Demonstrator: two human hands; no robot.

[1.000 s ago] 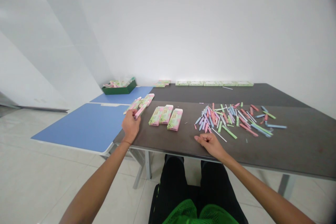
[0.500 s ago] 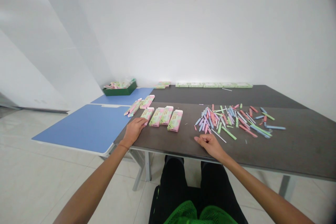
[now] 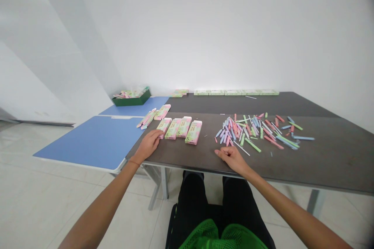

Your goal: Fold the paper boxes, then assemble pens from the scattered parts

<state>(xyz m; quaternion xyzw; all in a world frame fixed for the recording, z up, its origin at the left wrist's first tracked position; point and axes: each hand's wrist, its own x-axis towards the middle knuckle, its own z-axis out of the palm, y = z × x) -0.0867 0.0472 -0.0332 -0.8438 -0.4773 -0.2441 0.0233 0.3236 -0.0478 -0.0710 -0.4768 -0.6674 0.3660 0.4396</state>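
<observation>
Bare forearms angle inward from the near left and near right, a person's two hands set well apart. The left hand (image 3: 149, 143) lies back up, its fingers close together and bent slightly at the far right, above a left wrist (image 3: 134, 160) ringed by a thin band. The right hand (image 3: 232, 158) curls into a loose fist, thumb pointing left, its right wrist (image 3: 247, 172) bare and the right forearm (image 3: 288, 204) slanting toward the near right.
</observation>
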